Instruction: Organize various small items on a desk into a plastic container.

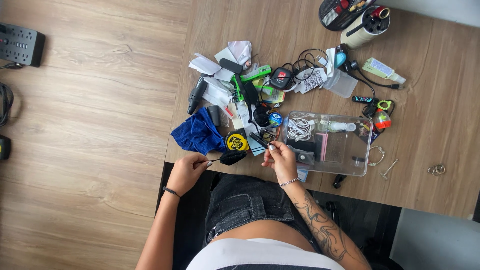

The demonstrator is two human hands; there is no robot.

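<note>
My left hand [187, 172] pinches one end of a thin black rod that carries a black fuzzy pad [232, 158] near its middle. My right hand [280, 159] grips the rod's other end, fingers closed, just left of a clear plastic box [366, 150]. The rod is held level over the desk's front edge, in front of a yellow and black tape measure [237, 142] and a crumpled blue cloth [197, 134]. A small black oblong thing [259, 139] lies right above my right fingertips; whether they touch it is unclear.
A heap of papers, cables, green items and small gadgets [260, 82] covers the desk behind my hands. A white pen cup [367, 26] and black mesh organiser [336, 15] stand at the back right. Keys [387, 170] and a ring [436, 170] lie right. A power strip [20, 44] lies on the floor at the left.
</note>
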